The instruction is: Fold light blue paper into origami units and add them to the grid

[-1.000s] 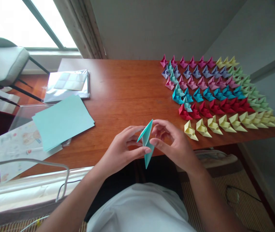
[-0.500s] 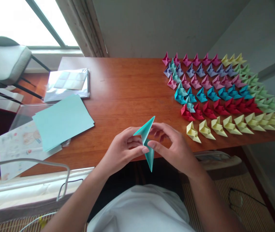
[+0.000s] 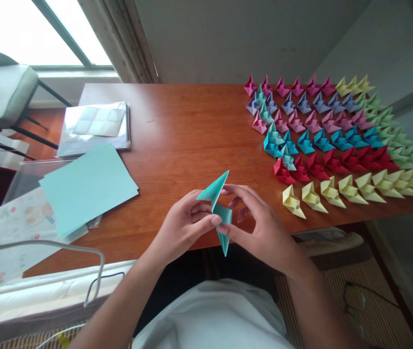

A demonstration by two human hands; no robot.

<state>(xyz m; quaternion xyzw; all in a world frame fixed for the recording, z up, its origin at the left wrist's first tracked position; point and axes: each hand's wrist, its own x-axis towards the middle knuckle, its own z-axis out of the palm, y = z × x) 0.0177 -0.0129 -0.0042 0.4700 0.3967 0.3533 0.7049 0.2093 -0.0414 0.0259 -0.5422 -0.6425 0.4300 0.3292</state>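
Note:
A folded turquoise origami paper piece [image 3: 215, 191] with pointed ends is held up near the table's front edge. My left hand [image 3: 189, 220] grips it from the left, thumb pressed on its middle and fingers behind. From the other side, my right hand [image 3: 255, 223] has its thumb against the lower flap, and its index fingertip reaches to the upper point. The remaining right fingers are curled and partly hidden. Between the two points, a squarish flap faces the right hand.
Rows of folded paper pieces in several colours, such as a yellow piece [image 3: 292, 201], cover the right of the wooden table [image 3: 177, 131]. At left lie turquoise sheets [image 3: 90, 189], a printed sheet [image 3: 10, 232] and a plastic-wrapped stack [image 3: 93, 128]. A grey tube [image 3: 64, 244] crosses the lower left.
My right thumb has slid down the paper, and the middle flap now shows wider, standing out to the right. The view has shifted slightly.

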